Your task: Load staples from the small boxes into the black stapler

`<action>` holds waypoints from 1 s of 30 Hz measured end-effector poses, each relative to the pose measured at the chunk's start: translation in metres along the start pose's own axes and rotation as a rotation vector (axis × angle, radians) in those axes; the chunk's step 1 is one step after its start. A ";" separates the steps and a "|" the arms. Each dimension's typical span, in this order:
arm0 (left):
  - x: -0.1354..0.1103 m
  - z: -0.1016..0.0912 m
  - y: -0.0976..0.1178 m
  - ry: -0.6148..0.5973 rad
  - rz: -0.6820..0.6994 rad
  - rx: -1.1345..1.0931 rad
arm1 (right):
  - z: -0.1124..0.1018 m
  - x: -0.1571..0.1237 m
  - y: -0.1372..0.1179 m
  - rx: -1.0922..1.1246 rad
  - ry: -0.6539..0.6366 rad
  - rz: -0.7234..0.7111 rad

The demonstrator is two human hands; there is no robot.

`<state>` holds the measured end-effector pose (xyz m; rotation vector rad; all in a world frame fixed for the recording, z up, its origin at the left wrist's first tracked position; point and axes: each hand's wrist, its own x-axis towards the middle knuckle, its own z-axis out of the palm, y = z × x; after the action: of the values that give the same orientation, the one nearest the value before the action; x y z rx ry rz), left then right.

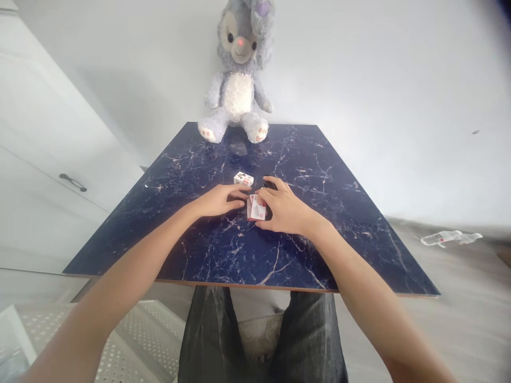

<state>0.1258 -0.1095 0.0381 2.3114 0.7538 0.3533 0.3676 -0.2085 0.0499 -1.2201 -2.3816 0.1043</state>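
Right fingers [269,194] clamp the packet [257,208], seemingly steadying it; left fingers [233,188], apart, would need a light touch next.

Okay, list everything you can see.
Plush toy: 1, grey, table's far end
Table: 1, dark blue, centre
Small box: 1, white, beyond packet
Printed packet: 1, white-red, mid-table
Black item: 1, mid-table, partly hidden
Cabinet: 1, white, left
Handle: 1, dark, on cabinet
Wall: 1, pale, behind
Floor: 1, grey, right
Bottle: 1+, clear, on floor
Perforated furniture: 1, white, lower left
Trousers: dark, below table
Left hand: 1, bare, beside packet
Right hand: 1, bare, at packet
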 end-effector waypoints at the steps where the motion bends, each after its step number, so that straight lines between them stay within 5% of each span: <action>1: -0.002 -0.002 0.002 -0.054 0.007 0.002 | 0.000 0.000 -0.001 -0.004 0.010 0.009; 4: -0.004 -0.001 0.009 -0.092 0.034 0.084 | -0.002 0.001 -0.001 -0.003 0.024 -0.003; 12: 0.002 0.025 0.015 0.058 0.113 0.045 | -0.001 0.000 0.002 0.027 0.066 -0.047; 14: 0.002 0.026 0.015 0.067 0.080 0.022 | -0.001 0.002 0.004 0.050 0.167 0.041; 17: 0.002 0.029 0.016 0.094 0.031 0.031 | -0.005 0.005 0.012 0.085 0.335 0.397; 20: 0.002 0.032 0.018 0.127 -0.015 0.073 | -0.010 0.004 0.023 0.209 0.171 0.667; 23: 0.002 0.032 0.019 0.114 -0.033 0.029 | -0.011 0.001 0.029 0.431 -0.070 0.704; 30: 0.002 0.025 0.017 0.078 -0.007 -0.058 | 0.001 0.002 0.030 0.749 -0.060 0.748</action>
<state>0.1452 -0.1315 0.0314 2.2510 0.7794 0.4580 0.3887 -0.1881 0.0413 -1.5991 -1.5299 1.1482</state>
